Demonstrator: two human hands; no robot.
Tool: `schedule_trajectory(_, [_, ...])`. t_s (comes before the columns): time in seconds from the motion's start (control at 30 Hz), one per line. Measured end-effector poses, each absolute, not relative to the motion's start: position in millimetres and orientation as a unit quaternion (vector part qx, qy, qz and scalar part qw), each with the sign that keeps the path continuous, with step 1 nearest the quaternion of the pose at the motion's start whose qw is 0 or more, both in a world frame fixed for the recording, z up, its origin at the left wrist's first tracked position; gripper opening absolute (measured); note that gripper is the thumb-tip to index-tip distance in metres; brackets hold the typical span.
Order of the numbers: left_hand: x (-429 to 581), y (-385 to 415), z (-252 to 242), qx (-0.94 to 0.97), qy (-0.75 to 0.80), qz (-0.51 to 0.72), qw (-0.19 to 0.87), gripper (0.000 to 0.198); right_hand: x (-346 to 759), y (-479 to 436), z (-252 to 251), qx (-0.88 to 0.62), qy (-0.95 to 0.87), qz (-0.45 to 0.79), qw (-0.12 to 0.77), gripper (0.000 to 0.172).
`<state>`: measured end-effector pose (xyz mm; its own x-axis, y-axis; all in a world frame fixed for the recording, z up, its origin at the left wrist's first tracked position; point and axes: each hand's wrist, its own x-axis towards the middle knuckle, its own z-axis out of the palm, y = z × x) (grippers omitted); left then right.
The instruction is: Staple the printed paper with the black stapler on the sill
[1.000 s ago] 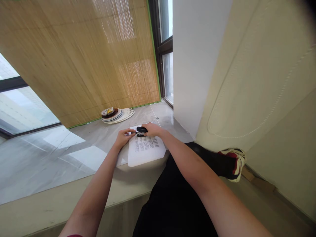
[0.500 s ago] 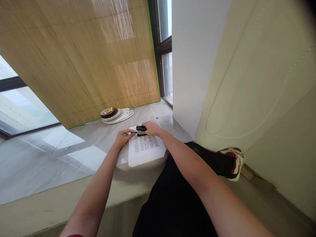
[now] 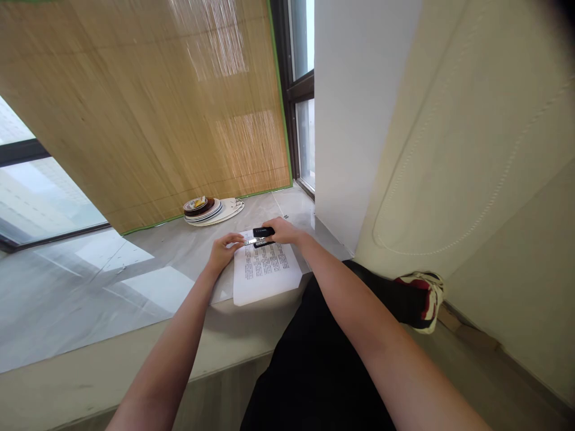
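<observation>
My right hand [image 3: 284,230] grips a black stapler [image 3: 263,232], which is opened up above the sheets. A shiny metal strip [image 3: 251,242] stretches from the stapler towards my left hand [image 3: 222,250]. The fingertips of my left hand pinch together at the strip's left end. Whether the strip is part of the stapler or a row of staples, I cannot tell. Below both hands lies a white printed paper [image 3: 265,278], its near edge reaching past the ledge's front edge.
The paper rests on a grey marble ledge [image 3: 148,251]. Stacked plates [image 3: 206,212] stand near the bamboo blind [image 3: 179,108] at the back. To the right are a white wall [image 3: 350,120], a shoe [image 3: 429,299] and a hanging bead chain [image 3: 503,173].
The stapler and my right hand have shifted slightly right, away from my left hand. More of the shiny metal strip shows between the hands.
</observation>
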<state>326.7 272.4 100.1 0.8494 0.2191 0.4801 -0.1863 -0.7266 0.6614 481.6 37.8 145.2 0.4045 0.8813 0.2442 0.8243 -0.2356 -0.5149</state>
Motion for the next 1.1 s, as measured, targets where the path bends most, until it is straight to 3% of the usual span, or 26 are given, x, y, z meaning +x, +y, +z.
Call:
schedule_trajectory(0.13, [331,272,97,0.878,0.013,0.281,0.386,0.037,465,57,139,-0.767,-0.565,0.036,0.303,0.022])
schedule_trajectory(0.33, [335,277,95,0.888,-0.022,0.289,0.356,0.023,452,71,134,-0.773,-0.558,0.01,0.302,0.02])
schedule_trajectory(0.5, [333,270,100,0.899,-0.016,0.303,0.316,0.025,471,53,143,-0.764,-0.557,0.037,0.324,0.025])
schedule_trajectory(0.63, [332,267,101,0.912,-0.035,0.299,0.279,0.019,500,16,152,-0.832,-0.447,-0.019,0.33,0.026])
schedule_trajectory(0.77, [334,265,100,0.924,-0.053,0.284,0.249,0.019,525,-16,147,-0.903,-0.332,-0.044,0.27,0.027])
schedule_trajectory(0.97, [367,253,112,0.96,-0.104,0.179,0.187,0.038,547,-20,128,-0.895,-0.354,0.006,0.272,0.029])
schedule_trajectory(1.1, [392,244,109,0.953,-0.171,0.105,0.229,0.049,554,-13,125,-0.868,-0.393,0.023,0.302,0.037])
